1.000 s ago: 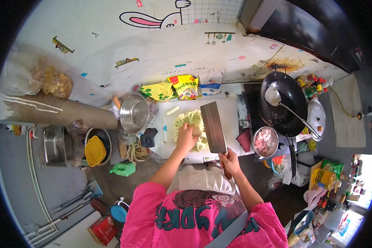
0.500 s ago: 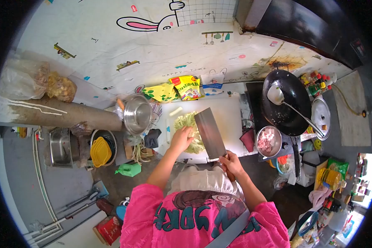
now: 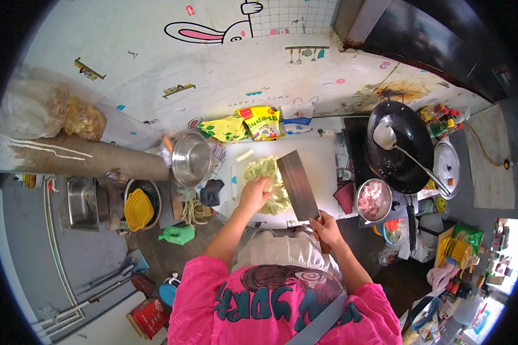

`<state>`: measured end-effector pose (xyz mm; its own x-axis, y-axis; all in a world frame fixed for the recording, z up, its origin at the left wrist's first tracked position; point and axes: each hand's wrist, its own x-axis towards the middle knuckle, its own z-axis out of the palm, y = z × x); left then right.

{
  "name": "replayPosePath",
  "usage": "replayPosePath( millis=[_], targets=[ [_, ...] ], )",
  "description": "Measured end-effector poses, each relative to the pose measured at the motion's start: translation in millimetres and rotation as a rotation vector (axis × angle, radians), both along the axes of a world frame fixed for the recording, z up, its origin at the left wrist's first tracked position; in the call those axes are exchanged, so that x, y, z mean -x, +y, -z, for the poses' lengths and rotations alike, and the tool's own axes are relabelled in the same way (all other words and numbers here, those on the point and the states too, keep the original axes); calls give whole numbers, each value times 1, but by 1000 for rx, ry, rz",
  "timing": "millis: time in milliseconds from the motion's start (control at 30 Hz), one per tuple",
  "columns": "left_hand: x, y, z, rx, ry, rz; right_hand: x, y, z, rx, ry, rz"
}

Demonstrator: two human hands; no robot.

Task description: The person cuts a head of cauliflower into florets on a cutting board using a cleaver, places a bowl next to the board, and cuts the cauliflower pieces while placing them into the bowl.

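Observation:
A pile of pale green shredded vegetable (image 3: pixel 276 198) lies on the white cutting board (image 3: pixel 322 167). My left hand (image 3: pixel 255 194) rests on the left side of this pile, its fingers drawn together around some of the shreds; the fingertips are partly hidden. In my right hand (image 3: pixel 327 227) is the wooden handle of a cleaver (image 3: pixel 298 185). Its broad blade slants up and left over the board, just right of the pile, with the flat side facing up. A short pale piece of stalk (image 3: pixel 244 156) lies above the pile.
Right of the board stand a bowl of cut raw meat (image 3: pixel 374 200) and a black wok (image 3: pixel 402 164) holding a metal spatula (image 3: pixel 384 137). A steel basin (image 3: pixel 191 161) is at the left. Yellow packets (image 3: pixel 263 122) line the back wall. A yellow basket (image 3: pixel 138 210) sits further left.
The cleaver and my right hand have shifted slightly to the right, away from the pile. My left hand stays on the shreds. The whole view has moved a little.

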<state>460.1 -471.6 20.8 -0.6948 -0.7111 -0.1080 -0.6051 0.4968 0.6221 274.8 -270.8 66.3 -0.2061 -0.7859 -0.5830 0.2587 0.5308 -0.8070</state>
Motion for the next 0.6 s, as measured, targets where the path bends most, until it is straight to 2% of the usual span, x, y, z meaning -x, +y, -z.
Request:
replayPosePath(
  millis=[200,300,600],
  targets=[
    [1,-1,-7,-36,-45,5,-4,-2,8,2,138,-67],
    [2,-1,-10,-4,-48,24,-1,-10,-4,-24,120,-88],
    [1,-9,2,-54,-3,39,1,-25,5,-58,208,-181]
  ],
)
